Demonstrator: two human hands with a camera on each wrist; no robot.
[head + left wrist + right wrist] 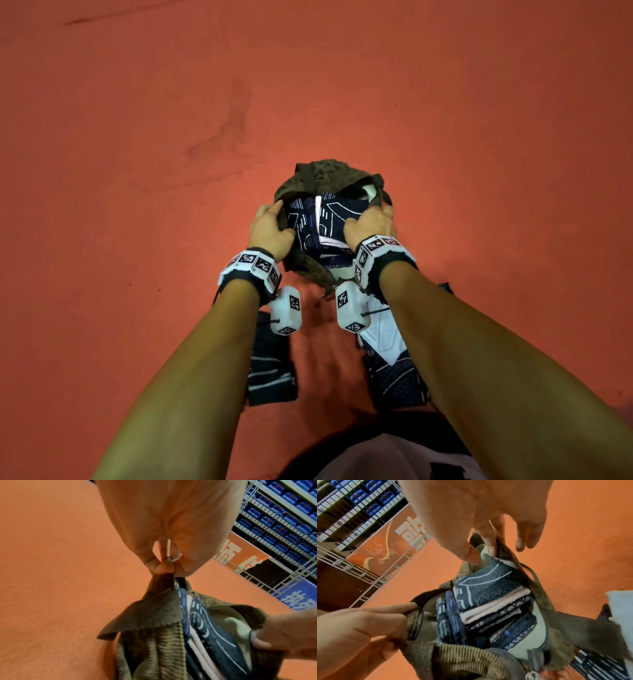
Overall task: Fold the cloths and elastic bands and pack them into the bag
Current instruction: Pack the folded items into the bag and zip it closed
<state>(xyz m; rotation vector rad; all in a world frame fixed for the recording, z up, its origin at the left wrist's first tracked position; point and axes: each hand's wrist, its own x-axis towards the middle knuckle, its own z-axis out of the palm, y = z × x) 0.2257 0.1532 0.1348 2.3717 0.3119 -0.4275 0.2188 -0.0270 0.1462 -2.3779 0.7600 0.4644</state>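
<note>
An olive-brown corduroy bag (308, 174) stands open on the orange floor. Several folded navy cloths (334, 216) with white line patterns stand packed inside it. My left hand (277, 219) pinches the bag's left rim; the left wrist view shows thumb and fingers closed on a brown strap (159, 588). My right hand (371, 214) holds the right rim, with one finger hooked inside the edge (492, 547) and the thumb over the cloths (488, 595). The bag (462, 657) is held spread between both hands.
A folded dark striped band (270, 375) lies on the floor under my left forearm. A navy-and-white patterned cloth (394, 370) lies under my right forearm. A wire fence with blue seats (283, 513) and an orange banner (385, 545) stand far off.
</note>
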